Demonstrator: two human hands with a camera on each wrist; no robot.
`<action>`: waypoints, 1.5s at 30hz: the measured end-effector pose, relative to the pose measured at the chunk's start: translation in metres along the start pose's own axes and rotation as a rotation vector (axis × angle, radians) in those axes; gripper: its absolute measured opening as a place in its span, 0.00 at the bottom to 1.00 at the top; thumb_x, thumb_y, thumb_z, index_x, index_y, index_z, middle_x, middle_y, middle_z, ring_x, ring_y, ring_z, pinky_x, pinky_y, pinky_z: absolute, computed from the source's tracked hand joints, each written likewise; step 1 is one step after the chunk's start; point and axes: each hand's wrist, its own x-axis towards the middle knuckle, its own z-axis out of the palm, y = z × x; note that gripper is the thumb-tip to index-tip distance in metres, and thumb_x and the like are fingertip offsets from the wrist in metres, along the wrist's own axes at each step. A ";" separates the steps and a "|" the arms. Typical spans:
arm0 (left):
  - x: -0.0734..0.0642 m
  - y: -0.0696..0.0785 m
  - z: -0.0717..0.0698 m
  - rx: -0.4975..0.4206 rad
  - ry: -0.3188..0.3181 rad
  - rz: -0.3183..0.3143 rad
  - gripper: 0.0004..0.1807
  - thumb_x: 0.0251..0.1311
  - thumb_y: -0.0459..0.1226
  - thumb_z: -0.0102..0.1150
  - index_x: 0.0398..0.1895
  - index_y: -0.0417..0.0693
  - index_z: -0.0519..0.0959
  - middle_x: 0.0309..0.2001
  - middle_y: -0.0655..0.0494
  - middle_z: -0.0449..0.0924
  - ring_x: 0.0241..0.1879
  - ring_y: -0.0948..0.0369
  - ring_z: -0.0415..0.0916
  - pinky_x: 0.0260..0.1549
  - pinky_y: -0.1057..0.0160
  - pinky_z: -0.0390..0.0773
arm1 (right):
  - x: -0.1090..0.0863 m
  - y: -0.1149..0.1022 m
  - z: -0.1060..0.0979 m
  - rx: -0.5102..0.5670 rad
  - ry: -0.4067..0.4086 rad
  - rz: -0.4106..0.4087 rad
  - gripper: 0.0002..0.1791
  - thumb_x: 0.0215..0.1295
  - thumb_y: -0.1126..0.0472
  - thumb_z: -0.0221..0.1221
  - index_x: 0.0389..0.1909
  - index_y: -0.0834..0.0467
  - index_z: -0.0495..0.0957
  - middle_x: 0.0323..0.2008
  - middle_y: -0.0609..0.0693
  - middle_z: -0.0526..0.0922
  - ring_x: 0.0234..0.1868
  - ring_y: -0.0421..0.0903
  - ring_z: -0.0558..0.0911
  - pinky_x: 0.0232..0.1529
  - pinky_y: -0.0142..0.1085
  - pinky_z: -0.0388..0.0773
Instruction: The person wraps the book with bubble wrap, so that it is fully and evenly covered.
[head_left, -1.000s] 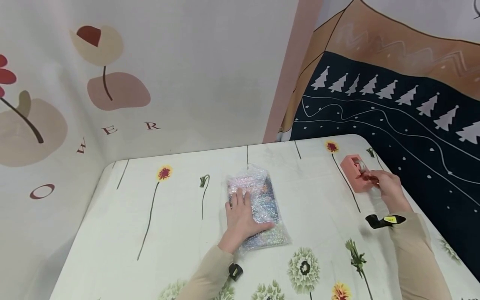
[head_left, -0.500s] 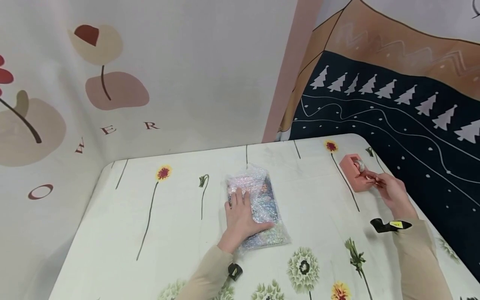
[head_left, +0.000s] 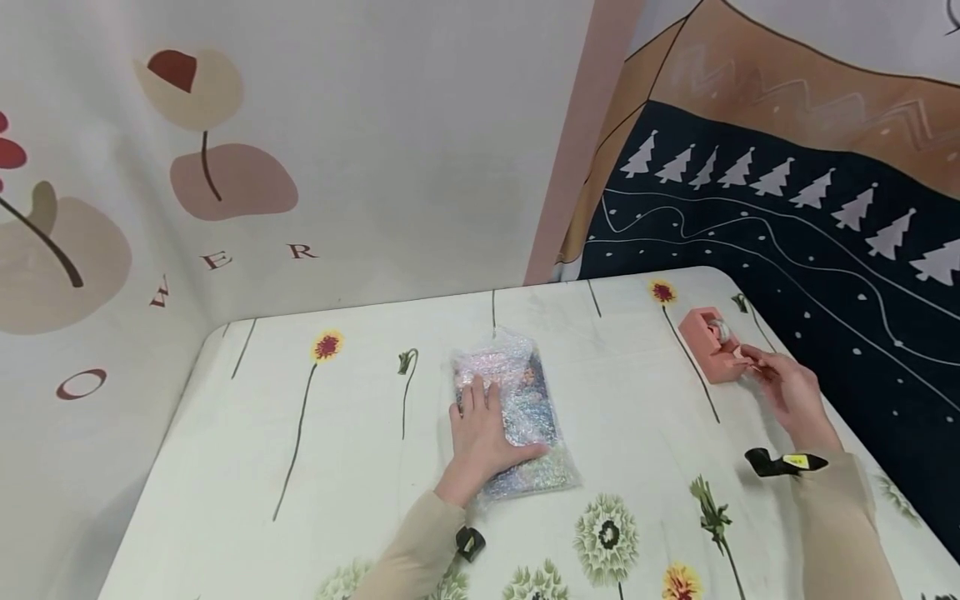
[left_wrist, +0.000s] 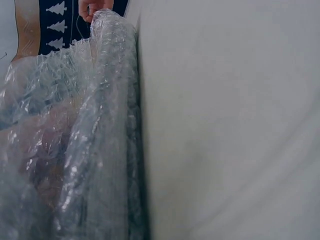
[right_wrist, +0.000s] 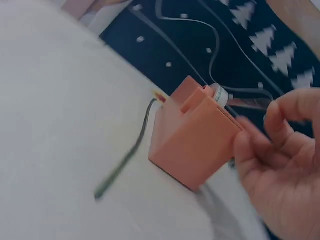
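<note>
A flat item in bubble wrap (head_left: pixel 521 408), with a colourful face showing through, lies on the table. My left hand (head_left: pixel 482 440) rests on it with the fingers spread and the thumb out to the right. In the left wrist view the bubble wrap (left_wrist: pixel 100 140) fills the left side. At the far right stands a pink tape dispenser (head_left: pixel 708 346) with a roll of clear tape (right_wrist: pixel 219 95) in it. My right hand (head_left: pixel 787 392) is at its front end, pinching the tape; a short strip (right_wrist: pixel 250 102) runs from the roll to the fingers.
A white flower-printed cloth (head_left: pixel 360 467) covers the table. A pale printed curtain (head_left: pixel 420 167) hangs behind it, and a dark one with white trees (head_left: pixel 787 225) borders the right edge, close beside the dispenser.
My right hand has drawn back slightly to the right and toward me, from over the dispenser's front to just beyond it. The left hand and the wrapped item have stayed put.
</note>
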 end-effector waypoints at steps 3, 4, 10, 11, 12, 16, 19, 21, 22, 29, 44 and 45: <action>0.000 0.000 -0.001 -0.006 0.000 0.002 0.69 0.27 0.75 0.60 0.69 0.36 0.57 0.69 0.34 0.49 0.67 0.41 0.49 0.55 0.42 0.58 | 0.008 0.009 -0.014 -0.519 0.180 -0.073 0.12 0.70 0.55 0.50 0.31 0.51 0.81 0.40 0.33 0.75 0.41 0.31 0.72 0.36 0.21 0.71; -0.001 0.000 -0.001 -0.009 -0.001 0.002 0.69 0.28 0.75 0.60 0.69 0.36 0.57 0.69 0.34 0.49 0.67 0.41 0.49 0.55 0.42 0.58 | 0.012 0.013 -0.021 -0.698 0.244 -0.075 0.12 0.69 0.51 0.51 0.32 0.47 0.81 0.39 0.32 0.72 0.40 0.30 0.70 0.34 0.22 0.68; -0.001 -0.001 -0.002 -0.023 0.002 0.002 0.68 0.29 0.74 0.61 0.68 0.37 0.58 0.69 0.34 0.50 0.67 0.41 0.49 0.55 0.41 0.58 | 0.033 0.034 -0.052 -1.028 0.317 0.008 0.21 0.69 0.42 0.45 0.41 0.53 0.77 0.34 0.34 0.74 0.35 0.29 0.73 0.42 0.39 0.64; -0.001 -0.001 -0.002 -0.023 0.001 0.002 0.68 0.29 0.74 0.61 0.68 0.37 0.58 0.69 0.35 0.50 0.67 0.41 0.49 0.55 0.41 0.58 | 0.034 0.034 -0.053 -1.005 0.307 0.018 0.21 0.69 0.42 0.45 0.41 0.53 0.76 0.34 0.33 0.74 0.34 0.29 0.74 0.43 0.38 0.65; -0.001 0.000 -0.002 -0.023 0.001 0.002 0.67 0.29 0.74 0.61 0.68 0.37 0.58 0.69 0.35 0.50 0.67 0.41 0.49 0.55 0.41 0.58 | 0.034 0.035 -0.054 -0.980 0.303 0.028 0.20 0.70 0.43 0.45 0.41 0.53 0.76 0.33 0.31 0.75 0.34 0.28 0.74 0.42 0.36 0.66; -0.001 0.000 -0.001 -0.026 -0.004 0.001 0.68 0.29 0.74 0.61 0.69 0.37 0.57 0.69 0.35 0.49 0.67 0.42 0.49 0.55 0.41 0.58 | 0.033 0.033 -0.052 -0.896 0.295 0.046 0.15 0.71 0.47 0.46 0.41 0.51 0.75 0.29 0.26 0.77 0.34 0.27 0.75 0.33 0.24 0.70; 0.000 0.001 -0.001 -0.025 -0.004 0.001 0.68 0.29 0.74 0.61 0.69 0.37 0.57 0.69 0.35 0.49 0.67 0.42 0.49 0.56 0.41 0.58 | 0.028 0.031 -0.047 -0.840 0.295 0.042 0.13 0.71 0.51 0.46 0.39 0.53 0.75 0.28 0.28 0.78 0.33 0.28 0.75 0.29 0.21 0.70; 0.000 0.001 0.000 -0.023 -0.006 0.002 0.68 0.29 0.74 0.61 0.69 0.37 0.57 0.69 0.35 0.49 0.67 0.42 0.48 0.56 0.41 0.57 | 0.023 0.028 -0.041 -0.797 0.296 0.031 0.12 0.71 0.53 0.47 0.36 0.54 0.76 0.29 0.30 0.77 0.32 0.30 0.75 0.27 0.20 0.71; 0.000 0.001 0.000 -0.021 -0.006 0.002 0.68 0.29 0.75 0.60 0.69 0.37 0.57 0.69 0.35 0.49 0.67 0.42 0.48 0.56 0.41 0.57 | 0.019 0.027 -0.037 -0.773 0.293 0.025 0.12 0.71 0.53 0.47 0.35 0.54 0.76 0.29 0.31 0.77 0.32 0.30 0.75 0.27 0.20 0.71; 0.000 0.000 0.000 -0.024 -0.008 0.004 0.68 0.29 0.75 0.60 0.69 0.37 0.57 0.70 0.35 0.49 0.67 0.42 0.48 0.56 0.41 0.57 | -0.013 0.013 -0.003 -0.561 0.152 -0.011 0.11 0.71 0.56 0.48 0.35 0.59 0.75 0.32 0.34 0.83 0.35 0.30 0.79 0.34 0.21 0.74; 0.000 -0.002 0.001 -0.023 -0.012 0.006 0.69 0.29 0.75 0.59 0.69 0.37 0.56 0.70 0.35 0.48 0.68 0.41 0.47 0.56 0.41 0.57 | -0.034 0.009 0.009 0.031 -0.103 -0.010 0.11 0.72 0.69 0.42 0.30 0.67 0.69 0.40 0.54 0.85 0.44 0.44 0.83 0.44 0.33 0.78; 0.000 -0.002 0.001 -0.023 -0.013 0.005 0.69 0.29 0.75 0.59 0.69 0.37 0.56 0.70 0.35 0.48 0.68 0.41 0.47 0.56 0.41 0.57 | -0.034 0.010 0.008 0.047 -0.111 -0.012 0.11 0.72 0.69 0.42 0.30 0.67 0.69 0.40 0.55 0.85 0.44 0.44 0.83 0.44 0.33 0.78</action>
